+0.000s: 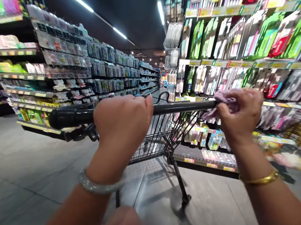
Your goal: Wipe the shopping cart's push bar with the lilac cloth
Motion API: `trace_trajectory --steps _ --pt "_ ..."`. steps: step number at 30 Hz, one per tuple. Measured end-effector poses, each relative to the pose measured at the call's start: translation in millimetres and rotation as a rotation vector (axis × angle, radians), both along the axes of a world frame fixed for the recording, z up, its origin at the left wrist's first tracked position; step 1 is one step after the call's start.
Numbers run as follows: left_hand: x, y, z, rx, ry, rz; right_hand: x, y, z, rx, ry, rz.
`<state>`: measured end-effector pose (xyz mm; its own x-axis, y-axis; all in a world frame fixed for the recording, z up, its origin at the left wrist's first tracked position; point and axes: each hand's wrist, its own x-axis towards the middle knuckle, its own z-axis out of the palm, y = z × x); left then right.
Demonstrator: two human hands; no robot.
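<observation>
A dark shopping cart (161, 130) stands in front of me, its black handlebar (183, 107) running across the view at a slight tilt. My left hand (122, 123) is wrapped round the bar near its left end, with a grey bangle (99, 185) on the wrist. At the bar's right end my right hand (241, 111) is closed on a crumpled purple cloth (223, 102), which touches the bar there. A gold bangle (261, 178) circles my right wrist. The inside of the cart is mostly hidden behind the handlebar and my left hand.
On the right rises a shelf rack (205, 64) with hanging packaged goods, close beyond the cart. Stocked shelves (66, 62) line the left side and recede into the distance. Grey tiled floor (34, 177) lies below, and a cart wheel (186, 200) rests on it.
</observation>
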<state>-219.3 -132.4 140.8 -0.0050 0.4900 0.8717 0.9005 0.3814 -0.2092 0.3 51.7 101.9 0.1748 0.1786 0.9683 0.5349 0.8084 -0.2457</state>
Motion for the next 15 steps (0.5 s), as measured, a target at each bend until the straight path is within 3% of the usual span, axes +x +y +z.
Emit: trace_trajectory --steps 3,10,12,15 --pt "15.9 3.8 2.3 -0.011 0.021 0.017 -13.3 -5.9 -11.0 0.018 0.179 0.051" --pt "35.7 4.4 -0.8 0.017 0.089 0.026 -49.5 -56.4 -43.0 0.119 0.067 0.257" --pt "40.3 4.6 -1.6 0.039 0.103 0.019 -59.3 -58.8 -55.6 0.136 -0.006 0.324" --pt "49.8 7.0 -0.7 0.064 0.093 0.018 -78.1 -42.5 -76.3 0.144 -0.02 0.378"
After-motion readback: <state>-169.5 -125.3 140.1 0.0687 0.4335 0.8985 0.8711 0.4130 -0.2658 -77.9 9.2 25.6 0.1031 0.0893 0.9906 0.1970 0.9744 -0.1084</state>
